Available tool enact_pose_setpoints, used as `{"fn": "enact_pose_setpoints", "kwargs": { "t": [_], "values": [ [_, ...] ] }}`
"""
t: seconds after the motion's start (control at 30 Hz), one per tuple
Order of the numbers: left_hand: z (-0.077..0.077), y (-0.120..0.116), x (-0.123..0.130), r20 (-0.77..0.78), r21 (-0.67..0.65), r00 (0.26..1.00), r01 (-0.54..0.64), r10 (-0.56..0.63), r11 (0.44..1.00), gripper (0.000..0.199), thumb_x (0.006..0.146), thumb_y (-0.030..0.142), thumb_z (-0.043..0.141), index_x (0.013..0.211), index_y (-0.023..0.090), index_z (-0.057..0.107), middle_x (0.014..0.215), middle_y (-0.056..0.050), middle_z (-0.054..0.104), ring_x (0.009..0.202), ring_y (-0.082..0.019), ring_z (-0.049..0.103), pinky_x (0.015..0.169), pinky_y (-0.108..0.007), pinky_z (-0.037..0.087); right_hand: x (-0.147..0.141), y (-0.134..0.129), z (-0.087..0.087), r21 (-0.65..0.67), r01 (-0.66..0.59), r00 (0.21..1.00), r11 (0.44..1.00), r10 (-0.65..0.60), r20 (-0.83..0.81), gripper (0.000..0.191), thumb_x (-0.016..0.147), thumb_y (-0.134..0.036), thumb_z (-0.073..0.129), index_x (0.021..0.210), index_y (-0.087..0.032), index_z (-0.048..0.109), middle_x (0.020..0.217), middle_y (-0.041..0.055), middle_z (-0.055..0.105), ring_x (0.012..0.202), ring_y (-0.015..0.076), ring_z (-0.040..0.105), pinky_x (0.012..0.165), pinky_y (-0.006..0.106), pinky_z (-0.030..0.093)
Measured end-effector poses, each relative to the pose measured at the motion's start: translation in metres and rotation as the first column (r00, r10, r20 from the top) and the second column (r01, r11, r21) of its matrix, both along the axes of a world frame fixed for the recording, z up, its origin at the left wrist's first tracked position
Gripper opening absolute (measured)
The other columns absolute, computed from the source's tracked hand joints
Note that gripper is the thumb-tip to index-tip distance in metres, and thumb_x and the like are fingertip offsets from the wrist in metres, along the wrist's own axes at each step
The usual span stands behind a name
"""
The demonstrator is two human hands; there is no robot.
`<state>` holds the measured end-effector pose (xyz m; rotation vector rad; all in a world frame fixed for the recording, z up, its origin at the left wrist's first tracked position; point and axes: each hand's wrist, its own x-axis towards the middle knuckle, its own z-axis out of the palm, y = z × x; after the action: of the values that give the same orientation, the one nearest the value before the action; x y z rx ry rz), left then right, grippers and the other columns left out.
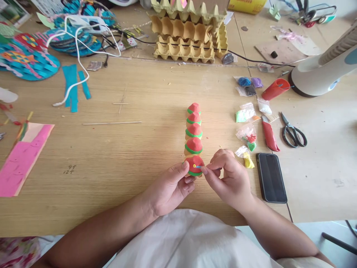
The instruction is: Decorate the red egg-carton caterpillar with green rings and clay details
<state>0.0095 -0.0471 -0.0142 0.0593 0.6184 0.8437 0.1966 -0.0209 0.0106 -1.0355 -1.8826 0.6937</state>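
Note:
A strip cut from an egg carton [193,144], its several bumps coated red with green bands, points away from me on the table. My left hand [173,186] grips its near end, thumb on the left side and fingers curled underneath. A small yellow ring [194,166] sits on the red face of the nearest bump. My right hand [228,178] pinches a thin blue stick [199,167] between thumb and forefinger. The stick's tip is close to the yellow ring; I cannot tell whether they touch. The stick's other end is hidden by my fingers.
Clay packets [247,111], a red cutter [270,134], scissors [293,131] and a phone [271,178] lie on the right. Egg cartons [184,48] are stacked at the back. Wooden sticks [112,123] and pink paper [26,158] are left, near a white cable [77,48].

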Motion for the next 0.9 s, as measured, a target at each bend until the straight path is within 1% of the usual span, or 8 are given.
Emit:
{"fn": "enact_pose_setpoints", "kwargs": {
  "t": [0.2,0.43,0.63,0.77,0.9],
  "values": [
    [0.0017,0.0004,0.0007,-0.009,-0.003,1.0,-0.003,0.003,1.0,0.032,0.083,0.044,0.088,0.095,0.016,0.079,0.09,-0.002,0.058,0.069,-0.005,0.042,0.059,-0.014,0.041,-0.001,0.0003,0.0004,-0.001,0.005,1.0,1.0,-0.005,-0.023,0.024,0.092,-0.01,0.07,0.083,-0.024,0.053,0.06,-0.0086,0.05,0.059,0.0127,0.052,0.071,0.037,0.042],
    [0.0023,-0.0003,0.0003,-0.02,0.011,1.0,-0.001,0.001,1.0,0.031,0.084,0.044,0.087,0.093,0.016,0.078,0.089,-0.001,0.057,0.069,-0.006,0.042,0.059,-0.015,0.041,-0.0009,0.0,-0.0004,-0.044,-0.022,0.996,0.999,0.018,-0.082,0.024,0.092,-0.009,0.069,0.083,-0.025,0.053,0.06,-0.0087,0.049,0.059,0.0123,0.051,0.067,0.035,0.042],
    [0.0019,-0.0006,0.0006,-0.033,-0.007,0.999,-0.015,0.015,1.0,0.03,0.083,0.044,0.088,0.091,0.018,0.076,0.089,-0.001,0.058,0.069,-0.006,0.044,0.059,-0.016,0.041,0.0001,-0.0006,0.0013,-0.005,-0.017,0.999,1.0,0.017,-0.035,0.024,0.092,-0.01,0.069,0.083,-0.025,0.053,0.06,-0.0084,0.048,0.059,0.0129,0.051,0.07,0.037,0.041],
    [0.0003,-0.0008,0.0005,-0.03,-0.014,0.999,-0.027,0.027,1.0,0.029,0.084,0.044,0.087,0.089,0.017,0.076,0.088,-0.001,0.058,0.07,-0.006,0.045,0.06,-0.016,0.043,0.0001,-0.0008,-0.0001,0.068,-0.031,1.0,0.997,0.031,0.001,0.023,0.091,-0.011,0.069,0.084,-0.025,0.052,0.062,-0.0084,0.049,0.059,0.0122,0.052,0.071,0.037,0.04],
    [0.0007,-0.001,-0.0002,-0.021,-0.006,1.0,-0.018,0.018,1.0,0.03,0.085,0.044,0.086,0.089,0.016,0.076,0.091,-0.002,0.06,0.07,-0.006,0.045,0.06,-0.016,0.043,-0.001,-0.0005,-0.0016,0.1,-0.006,0.999,0.995,0.002,0.045,0.024,0.091,-0.01,0.069,0.084,-0.024,0.051,0.062,-0.0086,0.049,0.059,0.0116,0.053,0.072,0.037,0.04]
  ]
}}
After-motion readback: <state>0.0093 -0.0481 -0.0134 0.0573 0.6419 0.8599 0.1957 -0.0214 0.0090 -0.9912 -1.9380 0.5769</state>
